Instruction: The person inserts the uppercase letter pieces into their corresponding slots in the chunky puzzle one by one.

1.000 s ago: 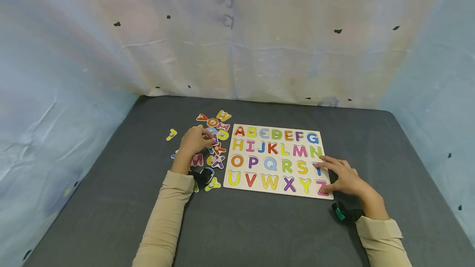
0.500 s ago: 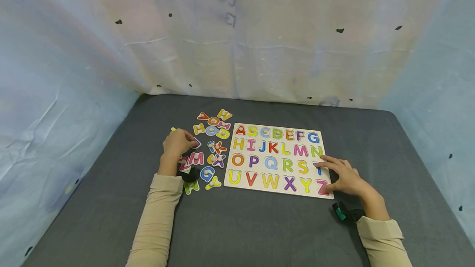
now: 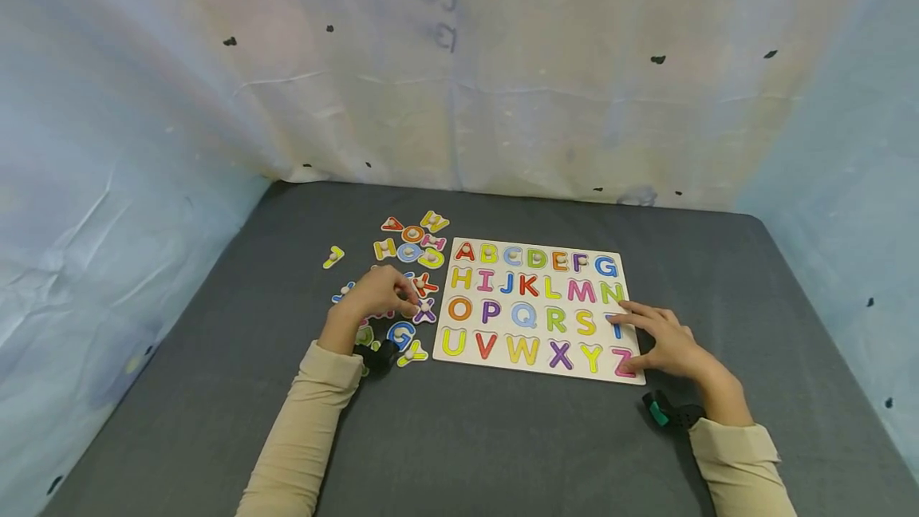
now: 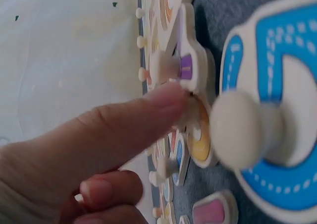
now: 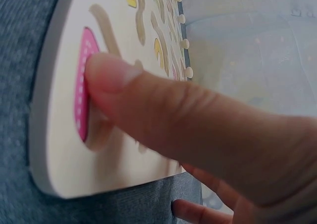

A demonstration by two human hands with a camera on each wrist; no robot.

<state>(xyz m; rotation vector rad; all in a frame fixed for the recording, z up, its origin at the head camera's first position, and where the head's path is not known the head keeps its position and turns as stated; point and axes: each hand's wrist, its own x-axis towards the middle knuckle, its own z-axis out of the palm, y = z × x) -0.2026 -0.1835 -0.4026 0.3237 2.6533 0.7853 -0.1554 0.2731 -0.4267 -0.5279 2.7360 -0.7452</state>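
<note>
Grey cloth (image 3: 538, 453) bears letters (image 3: 431, 259) (left hand (image 3: 376, 292) among them) beside a board (image 3: 470, 333).

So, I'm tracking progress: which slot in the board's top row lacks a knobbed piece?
The blue G slot, far right; A through F hold knobbed pieces.

- Left hand (image 3: 376, 294): thumb (image 4: 124, 116) extended, visible fingers (image 4: 106, 193) bent.
- Left forearm (image 3: 301, 421) slants forward.
- Right hand (image 3: 668, 348): thumb (image 5: 163, 105) and fingers (image 3: 640, 321) spread apart.
- Right forearm (image 3: 739, 461) angles inward.
</note>
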